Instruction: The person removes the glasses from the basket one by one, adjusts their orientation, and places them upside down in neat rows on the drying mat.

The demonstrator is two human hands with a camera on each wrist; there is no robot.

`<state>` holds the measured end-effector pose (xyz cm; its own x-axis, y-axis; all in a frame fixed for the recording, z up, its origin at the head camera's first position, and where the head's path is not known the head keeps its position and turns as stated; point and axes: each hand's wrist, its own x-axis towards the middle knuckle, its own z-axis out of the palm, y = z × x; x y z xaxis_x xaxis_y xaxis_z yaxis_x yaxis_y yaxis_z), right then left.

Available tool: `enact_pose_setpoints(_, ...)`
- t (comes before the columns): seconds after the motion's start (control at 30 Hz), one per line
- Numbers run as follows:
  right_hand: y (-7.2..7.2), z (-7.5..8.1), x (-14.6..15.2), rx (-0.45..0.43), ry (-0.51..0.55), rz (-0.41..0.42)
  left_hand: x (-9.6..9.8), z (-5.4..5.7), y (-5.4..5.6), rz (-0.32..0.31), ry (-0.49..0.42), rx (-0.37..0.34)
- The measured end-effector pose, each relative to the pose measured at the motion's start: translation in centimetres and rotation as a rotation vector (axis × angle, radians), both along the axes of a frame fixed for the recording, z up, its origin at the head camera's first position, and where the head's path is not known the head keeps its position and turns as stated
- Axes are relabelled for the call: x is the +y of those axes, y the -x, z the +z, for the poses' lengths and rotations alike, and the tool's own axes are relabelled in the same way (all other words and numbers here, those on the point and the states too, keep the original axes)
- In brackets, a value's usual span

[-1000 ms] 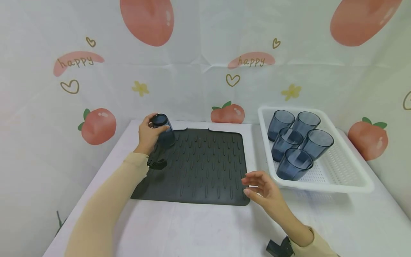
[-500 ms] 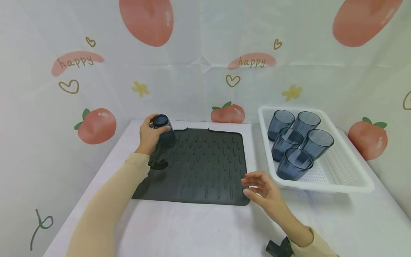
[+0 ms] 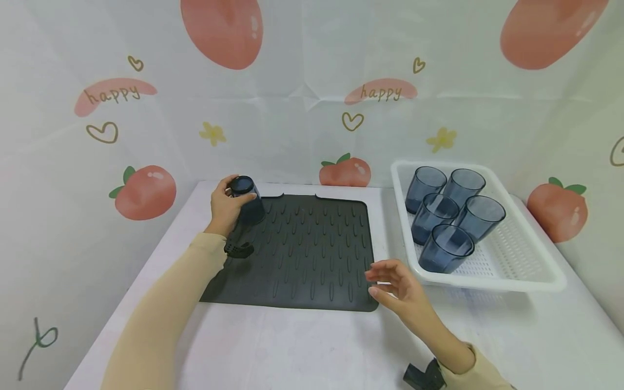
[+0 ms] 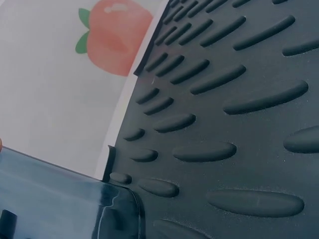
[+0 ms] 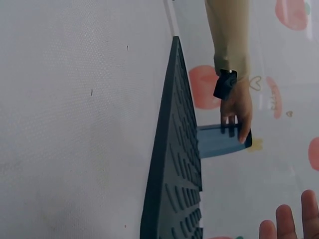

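In the head view my left hand (image 3: 225,208) grips a blue tinted glass (image 3: 251,208) near its base. That glass is upside down at the back left corner of the black ridged mat (image 3: 312,254). The right wrist view shows the glass (image 5: 219,141) with its rim against the mat (image 5: 172,149). Part of its side (image 4: 55,199) fills the lower left of the left wrist view. My right hand (image 3: 402,290) hovers by the mat's front right corner, fingers loosely bent, holding nothing. Only its fingertips (image 5: 285,219) show in the right wrist view.
A white perforated basket (image 3: 521,284) stands at the right of the white table (image 3: 292,346). Several blue glasses (image 3: 447,249) stand upright in its left half, leaning slightly. Behind the table hangs a white printed cloth (image 3: 292,124).
The head view has shifted slightly. My left hand stays on the upside-down glass at the same corner of the mat, and the right hand keeps its place.
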<state>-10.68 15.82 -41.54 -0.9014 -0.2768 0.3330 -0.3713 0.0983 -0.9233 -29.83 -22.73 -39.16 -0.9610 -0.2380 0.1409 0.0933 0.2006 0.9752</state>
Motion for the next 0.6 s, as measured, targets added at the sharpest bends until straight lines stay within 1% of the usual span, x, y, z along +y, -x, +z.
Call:
enact_pose_setpoints(0.2, 0.03, -0.01, -0.03, -0.010, -0.004, -0.003, -0.20, -0.39, 0.13, -0.009, -0.003, 0.005)
enact_pose_setpoints(0.47, -0.02, -0.14, -0.03, -0.010, -0.004, -0.010, -0.06, -0.26, 0.06, -0.004, -0.012, -0.013)
enact_pose_setpoints(0.6, -0.09, -0.24, -0.02, 0.000, 0.005, -0.009, -0.28, -0.56, 0.29, -0.008, -0.027, -0.022)
